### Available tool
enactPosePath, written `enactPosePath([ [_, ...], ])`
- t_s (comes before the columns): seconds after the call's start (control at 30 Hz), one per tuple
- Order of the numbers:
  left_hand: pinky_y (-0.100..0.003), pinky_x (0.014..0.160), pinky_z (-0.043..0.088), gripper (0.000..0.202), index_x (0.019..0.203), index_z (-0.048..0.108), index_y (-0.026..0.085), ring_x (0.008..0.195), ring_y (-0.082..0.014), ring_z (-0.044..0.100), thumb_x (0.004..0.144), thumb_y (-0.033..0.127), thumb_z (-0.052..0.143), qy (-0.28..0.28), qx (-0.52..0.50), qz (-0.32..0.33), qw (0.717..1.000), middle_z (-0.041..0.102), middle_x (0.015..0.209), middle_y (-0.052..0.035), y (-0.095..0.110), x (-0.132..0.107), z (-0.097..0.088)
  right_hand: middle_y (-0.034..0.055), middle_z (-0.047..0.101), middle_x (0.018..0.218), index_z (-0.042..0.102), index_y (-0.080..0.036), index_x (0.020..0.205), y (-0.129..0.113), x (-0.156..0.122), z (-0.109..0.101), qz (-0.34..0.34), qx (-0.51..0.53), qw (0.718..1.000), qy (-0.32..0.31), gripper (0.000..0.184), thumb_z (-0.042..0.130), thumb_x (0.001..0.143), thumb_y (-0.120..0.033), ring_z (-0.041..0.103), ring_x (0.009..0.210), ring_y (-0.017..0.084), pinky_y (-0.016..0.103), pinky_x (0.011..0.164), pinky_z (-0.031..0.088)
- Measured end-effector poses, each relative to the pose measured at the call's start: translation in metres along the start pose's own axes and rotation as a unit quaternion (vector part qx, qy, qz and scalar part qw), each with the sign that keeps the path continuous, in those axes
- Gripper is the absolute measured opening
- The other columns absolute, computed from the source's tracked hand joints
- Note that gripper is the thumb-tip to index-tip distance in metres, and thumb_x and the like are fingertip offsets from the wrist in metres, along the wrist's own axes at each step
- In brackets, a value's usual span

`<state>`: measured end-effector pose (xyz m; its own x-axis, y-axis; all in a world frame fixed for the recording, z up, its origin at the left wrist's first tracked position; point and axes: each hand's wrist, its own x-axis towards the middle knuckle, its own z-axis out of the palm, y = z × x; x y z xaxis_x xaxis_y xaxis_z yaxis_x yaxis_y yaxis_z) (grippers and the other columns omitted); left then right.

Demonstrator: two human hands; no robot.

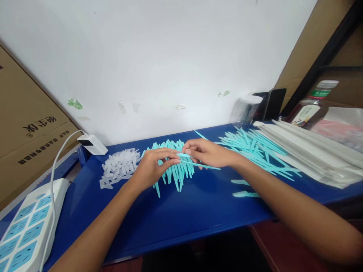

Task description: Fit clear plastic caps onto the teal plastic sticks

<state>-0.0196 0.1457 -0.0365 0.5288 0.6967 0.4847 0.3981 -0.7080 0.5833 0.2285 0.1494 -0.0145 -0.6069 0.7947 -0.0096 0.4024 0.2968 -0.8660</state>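
Observation:
My left hand [154, 166] is closed, thumb and fingers pinching a slim turquoise plastic stick [205, 165] shaped like an eyebrow razor, its long end pointing right. Against it, my right hand [208, 151] is closed too, its thumb and fingertips pinching a turquoise piece [184, 155] that is mostly hidden by the fingers. The fingertips of both hands nearly meet. Beneath and behind them lies a heap of similar turquoise sticks [176, 175]. Left of my left hand is a pile of small translucent plastic sleeves [119, 166].
At the right, more turquoise sticks [249, 149] lie beside a stack of white bags [306, 155]. Two loose sticks [245, 194] are near my right forearm. A lidded jar [246, 109] and a bottle [310, 104] stand behind. A power strip [31, 223] occupies the left of the blue table [170, 223].

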Motion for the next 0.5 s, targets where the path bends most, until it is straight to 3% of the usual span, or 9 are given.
enactPosePath([
  [0.17,-0.034,0.087,0.059,0.017,0.097,0.080,0.025,0.102,-0.0230,0.076,0.099,0.037,0.068,0.021,0.045,0.048,0.998,0.082,0.104,-0.0055,-0.0060,-0.0017,0.0033,0.0002,0.060,0.071,0.062,-0.018,0.100,0.0011,0.0014,0.0026,-0.028,-0.028,0.999,0.002,0.034,0.052,0.105,-0.049,0.057,0.062,0.014,0.025,0.056,0.045],
  [0.33,-0.034,0.083,0.056,0.016,0.093,0.079,0.025,0.088,-0.0204,0.074,0.098,0.037,0.069,0.051,0.069,0.033,0.996,0.081,0.095,-0.0031,-0.0058,-0.0007,0.0025,0.0010,0.060,0.073,0.068,-0.017,0.092,0.0005,0.0010,0.0002,-0.079,-0.120,0.989,0.032,0.036,0.053,0.104,-0.047,0.051,0.065,0.014,0.027,0.061,0.038],
  [0.5,-0.032,0.077,0.055,0.019,0.092,0.080,0.023,0.084,-0.0198,0.072,0.098,0.038,0.070,0.064,0.036,-0.008,0.997,0.081,0.093,-0.0037,-0.0019,0.0001,-0.0006,0.0029,0.069,0.087,0.063,-0.020,0.112,0.0058,-0.0005,-0.0012,-0.101,-0.061,0.992,0.045,0.023,0.054,0.104,-0.040,0.061,0.072,0.016,0.028,0.066,0.044],
])
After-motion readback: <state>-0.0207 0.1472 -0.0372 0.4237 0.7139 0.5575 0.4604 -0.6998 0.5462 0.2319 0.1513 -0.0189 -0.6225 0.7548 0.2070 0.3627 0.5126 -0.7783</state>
